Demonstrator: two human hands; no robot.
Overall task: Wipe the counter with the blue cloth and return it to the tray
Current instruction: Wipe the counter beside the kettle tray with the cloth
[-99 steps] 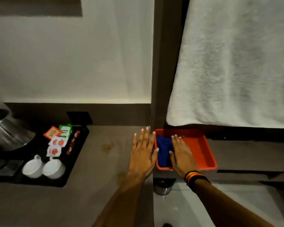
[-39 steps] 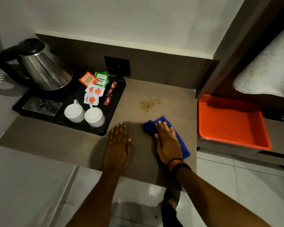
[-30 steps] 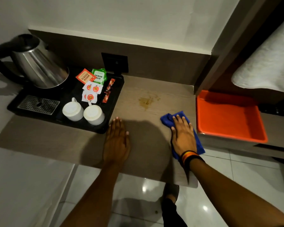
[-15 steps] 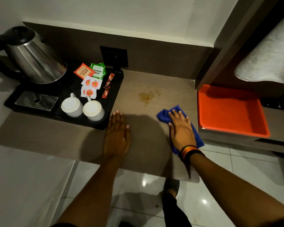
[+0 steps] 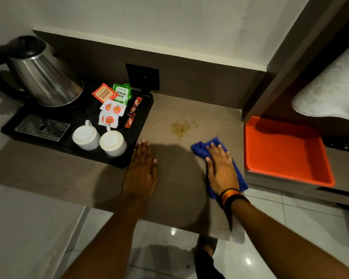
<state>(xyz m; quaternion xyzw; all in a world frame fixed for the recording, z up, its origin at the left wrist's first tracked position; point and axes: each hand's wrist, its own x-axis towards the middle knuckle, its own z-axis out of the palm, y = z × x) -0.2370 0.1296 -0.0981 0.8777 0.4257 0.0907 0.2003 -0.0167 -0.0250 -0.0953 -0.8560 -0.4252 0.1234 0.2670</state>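
My right hand (image 5: 222, 172) lies flat on the crumpled blue cleaning cloth (image 5: 201, 148), its fingers (image 5: 213, 151) spread wide and pressing down rather than pinching, so the whole palm drives the fabric across the grey wood-grain counter (image 5: 48, 174). The cloth sits near the counter's right edge, its near end trailing out under my banded wrist toward the front lip, and none of it is in the empty orange plastic tray (image 5: 286, 156) that waits just to the right on a lower ledge, kept close for the return. My left hand (image 5: 141, 174) rests palm down and bare on the counter, fingers together and holding nothing, seemingly planted to steady me as I lean in. A brownish stain (image 5: 180, 127) marks the surface just beyond the cloth, not yet covered by it; I judge the wiping to be mid-way, with that patch the obvious target. To the left, a black plastic service tray (image 5: 133, 158) groups a steel electric kettle (image 5: 46, 83), two upturned white ceramic cups (image 5: 87, 136) and assorted tea sachets (image 5: 113, 101), clear of the wiping path. A white towel (image 5: 330, 93) hangs above the orange tray.
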